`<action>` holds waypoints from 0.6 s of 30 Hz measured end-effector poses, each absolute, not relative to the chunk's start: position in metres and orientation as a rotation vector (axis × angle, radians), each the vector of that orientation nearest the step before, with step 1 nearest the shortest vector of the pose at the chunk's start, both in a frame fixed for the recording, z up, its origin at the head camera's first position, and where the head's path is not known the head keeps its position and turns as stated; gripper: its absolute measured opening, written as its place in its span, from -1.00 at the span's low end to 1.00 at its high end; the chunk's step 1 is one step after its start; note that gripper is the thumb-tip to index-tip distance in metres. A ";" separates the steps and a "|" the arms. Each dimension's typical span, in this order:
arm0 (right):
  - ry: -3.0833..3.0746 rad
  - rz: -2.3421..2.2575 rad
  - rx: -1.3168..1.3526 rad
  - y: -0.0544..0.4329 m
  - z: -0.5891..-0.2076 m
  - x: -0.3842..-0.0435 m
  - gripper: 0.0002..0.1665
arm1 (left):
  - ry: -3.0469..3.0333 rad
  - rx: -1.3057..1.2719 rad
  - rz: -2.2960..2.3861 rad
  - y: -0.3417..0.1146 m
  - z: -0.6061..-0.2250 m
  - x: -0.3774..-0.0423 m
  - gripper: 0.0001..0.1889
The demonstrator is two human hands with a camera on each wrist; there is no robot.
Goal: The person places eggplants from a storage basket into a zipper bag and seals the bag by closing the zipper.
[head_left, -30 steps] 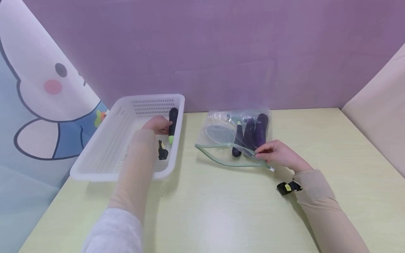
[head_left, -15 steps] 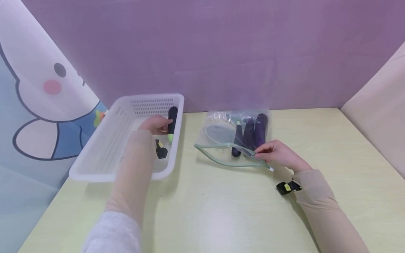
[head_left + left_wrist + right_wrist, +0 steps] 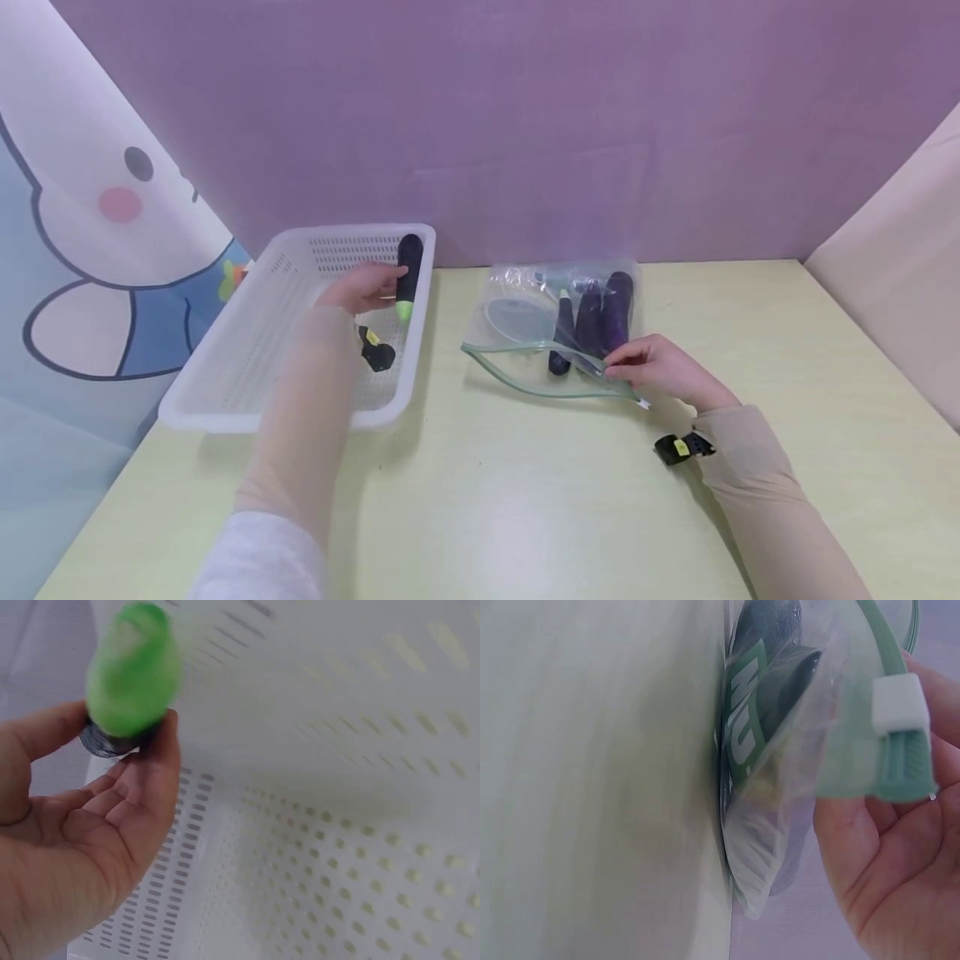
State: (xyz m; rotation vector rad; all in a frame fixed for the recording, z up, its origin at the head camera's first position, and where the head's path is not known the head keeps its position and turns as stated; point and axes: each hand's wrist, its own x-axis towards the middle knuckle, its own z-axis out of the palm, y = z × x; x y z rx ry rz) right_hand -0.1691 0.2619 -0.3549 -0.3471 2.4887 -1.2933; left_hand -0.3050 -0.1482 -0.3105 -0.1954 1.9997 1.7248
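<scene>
Over the right side of the white basket (image 3: 225, 400), my left hand (image 3: 365, 286) pinches a dark eggplant (image 3: 408, 265) with a bright green end between thumb and fingers. The left wrist view shows that green end (image 3: 135, 671) pointing toward the camera, the basket wall beyond it. My right hand (image 3: 667, 367) pinches the edge of a clear zip bag (image 3: 517, 321) lying on the table, near its white slider (image 3: 900, 703). The bag's green-rimmed mouth gapes toward me. Inside it are three dark purple eggplants (image 3: 617, 312), one of them slim with a pale green tip.
The pale wooden table (image 3: 480, 500) runs back to a purple cloth wall (image 3: 525, 125). A cartoon-printed cloth (image 3: 90, 275) hangs at the left. A black strap (image 3: 682, 447) sits at the right wrist, another (image 3: 377, 350) at the left.
My left hand and the eggplant it holds have shifted upward in the head view, toward the basket's far end. The right hand and the bag stay nearly still.
</scene>
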 end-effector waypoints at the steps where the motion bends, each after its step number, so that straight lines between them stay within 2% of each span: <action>1: 2.490 -1.293 -0.349 0.262 -0.355 -0.169 -0.75 | 1.990 -0.179 1.740 -0.149 -0.309 -0.305 -0.72; 18: 2.499 -1.280 -0.364 0.260 -0.355 -0.172 -0.75 | 1.792 -0.294 1.932 -0.149 -0.296 -0.305 -0.90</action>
